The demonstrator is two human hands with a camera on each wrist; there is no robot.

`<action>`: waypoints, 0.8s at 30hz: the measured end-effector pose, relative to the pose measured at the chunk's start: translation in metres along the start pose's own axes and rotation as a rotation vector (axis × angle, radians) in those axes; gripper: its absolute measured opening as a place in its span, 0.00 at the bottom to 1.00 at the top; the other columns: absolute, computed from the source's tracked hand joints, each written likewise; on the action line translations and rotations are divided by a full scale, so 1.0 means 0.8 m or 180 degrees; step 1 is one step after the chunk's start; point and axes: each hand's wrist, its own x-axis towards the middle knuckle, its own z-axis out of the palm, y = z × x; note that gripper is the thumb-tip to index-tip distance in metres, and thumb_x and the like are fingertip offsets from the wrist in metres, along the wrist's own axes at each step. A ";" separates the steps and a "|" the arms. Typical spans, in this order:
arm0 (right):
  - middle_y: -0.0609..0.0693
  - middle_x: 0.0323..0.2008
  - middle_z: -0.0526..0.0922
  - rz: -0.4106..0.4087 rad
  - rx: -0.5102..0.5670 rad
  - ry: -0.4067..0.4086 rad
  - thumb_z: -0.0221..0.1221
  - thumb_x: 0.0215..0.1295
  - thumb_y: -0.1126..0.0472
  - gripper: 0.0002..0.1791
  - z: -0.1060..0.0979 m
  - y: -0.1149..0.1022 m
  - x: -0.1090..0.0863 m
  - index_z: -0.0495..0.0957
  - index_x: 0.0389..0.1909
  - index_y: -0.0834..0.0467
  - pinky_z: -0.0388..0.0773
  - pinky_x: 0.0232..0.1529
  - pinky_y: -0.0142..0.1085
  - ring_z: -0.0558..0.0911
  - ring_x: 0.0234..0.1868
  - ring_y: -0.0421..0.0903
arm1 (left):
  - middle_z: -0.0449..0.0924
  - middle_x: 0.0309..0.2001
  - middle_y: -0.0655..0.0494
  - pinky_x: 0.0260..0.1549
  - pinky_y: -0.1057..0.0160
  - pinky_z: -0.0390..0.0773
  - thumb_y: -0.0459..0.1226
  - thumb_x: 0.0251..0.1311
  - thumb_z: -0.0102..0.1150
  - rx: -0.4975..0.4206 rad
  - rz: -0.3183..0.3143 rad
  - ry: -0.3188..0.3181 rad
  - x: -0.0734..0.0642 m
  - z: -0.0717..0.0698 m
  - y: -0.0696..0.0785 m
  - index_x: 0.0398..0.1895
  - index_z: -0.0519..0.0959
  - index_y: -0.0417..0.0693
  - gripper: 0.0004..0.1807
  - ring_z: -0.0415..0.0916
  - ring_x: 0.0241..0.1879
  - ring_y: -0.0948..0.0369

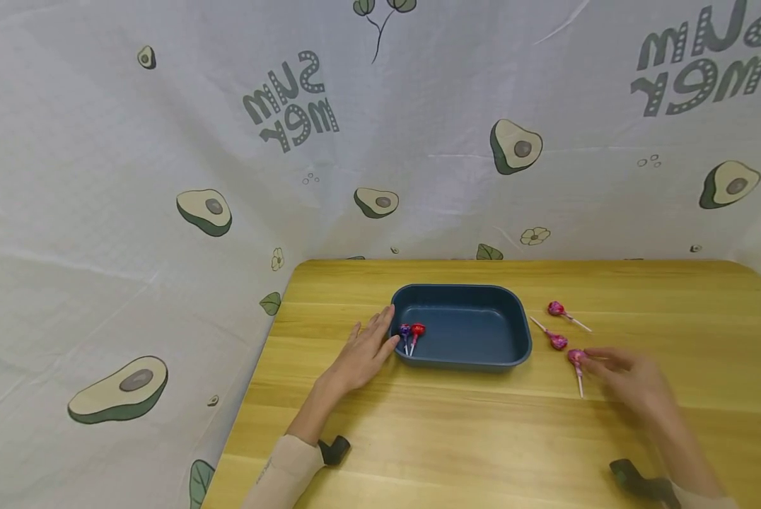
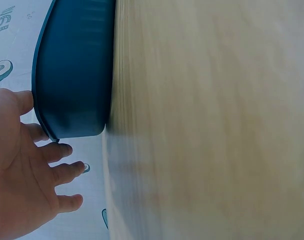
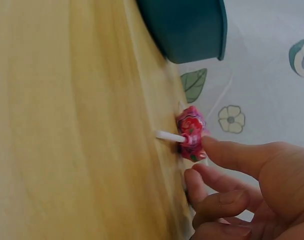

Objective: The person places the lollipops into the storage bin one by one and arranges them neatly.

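Note:
A dark blue rectangular tray (image 1: 463, 366) stands on the table. My left hand (image 1: 361, 353) rests at its left end with straight, spread fingers, the thumb and fingertips against the rim. Inside that end lie a purple lollipop (image 1: 405, 330) and a red lollipop (image 1: 418, 330). My right hand (image 1: 629, 378) is right of the tray, its thumb and fingertips right at the wrapped head of a pink lollipop (image 1: 576, 356). A gap shows between thumb (image 3: 224, 150) and fingers in the right wrist view. Another pink lollipop (image 1: 558, 342) lies just beyond.
A third lollipop (image 1: 556, 309), red-pink with a white stick, lies farther back on the wooden table (image 1: 457, 438). A white cloth (image 1: 431, 141) printed with avocados hangs behind the table and along its left side. Dark wrist mounts (image 1: 334, 450) sit on both forearms.

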 end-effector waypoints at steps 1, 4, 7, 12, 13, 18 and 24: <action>0.76 0.60 0.78 0.0031 0.0004 -0.0018 0.58 0.76 0.42 0.34 0.001 0.001 0.000 0.75 0.66 0.68 0.71 0.41 0.38 0.76 0.58 0.74 | 0.43 0.85 0.54 0.81 0.35 0.40 0.58 0.82 0.31 -0.0001 0.0002 0.0002 0.000 0.000 0.000 0.86 0.39 0.56 0.37 0.43 0.84 0.48; 0.75 0.60 0.78 0.0084 -0.0011 -0.0047 0.57 0.76 0.40 0.36 0.002 0.001 0.001 0.75 0.66 0.67 0.70 0.43 0.41 0.76 0.58 0.73 | 0.43 0.85 0.55 0.81 0.35 0.40 0.58 0.82 0.30 -0.0006 0.0005 -0.0002 0.001 0.000 -0.001 0.86 0.39 0.56 0.38 0.43 0.84 0.48; 0.74 0.59 0.80 0.0072 -0.0053 -0.0047 0.58 0.75 0.40 0.36 0.003 0.000 0.002 0.75 0.66 0.67 0.72 0.43 0.43 0.77 0.58 0.73 | 0.44 0.85 0.53 0.80 0.35 0.40 0.58 0.82 0.30 -0.0017 0.0021 0.0003 0.001 0.001 -0.001 0.86 0.39 0.55 0.38 0.44 0.84 0.47; 0.76 0.62 0.77 0.0135 -0.0017 -0.0143 0.56 0.75 0.37 0.39 0.005 -0.002 0.004 0.73 0.68 0.67 0.75 0.48 0.54 0.74 0.60 0.76 | 0.44 0.85 0.52 0.80 0.35 0.39 0.58 0.82 0.30 -0.0010 0.0030 0.0021 0.002 0.001 0.000 0.86 0.39 0.55 0.38 0.44 0.84 0.47; 0.76 0.62 0.77 0.0143 -0.0005 -0.0152 0.56 0.75 0.37 0.39 0.005 -0.002 0.005 0.73 0.68 0.67 0.75 0.48 0.54 0.74 0.61 0.76 | 0.44 0.85 0.52 0.81 0.35 0.39 0.58 0.82 0.30 -0.0002 0.0020 0.0017 0.002 0.001 -0.001 0.86 0.39 0.56 0.38 0.43 0.84 0.48; 0.75 0.62 0.78 0.0140 -0.0028 -0.0144 0.56 0.75 0.37 0.38 0.006 -0.003 0.005 0.74 0.67 0.67 0.72 0.46 0.47 0.74 0.61 0.75 | 0.44 0.85 0.53 0.81 0.35 0.40 0.58 0.82 0.30 0.0006 0.0000 0.0015 0.000 0.002 -0.001 0.86 0.39 0.56 0.38 0.44 0.84 0.48; 0.74 0.61 0.79 0.0170 0.0003 -0.0082 0.55 0.76 0.37 0.38 0.008 -0.001 0.005 0.74 0.67 0.68 0.73 0.48 0.53 0.74 0.60 0.74 | 0.44 0.85 0.54 0.81 0.35 0.39 0.58 0.82 0.31 -0.0005 -0.0006 0.0014 0.000 0.002 -0.001 0.86 0.39 0.56 0.38 0.44 0.84 0.47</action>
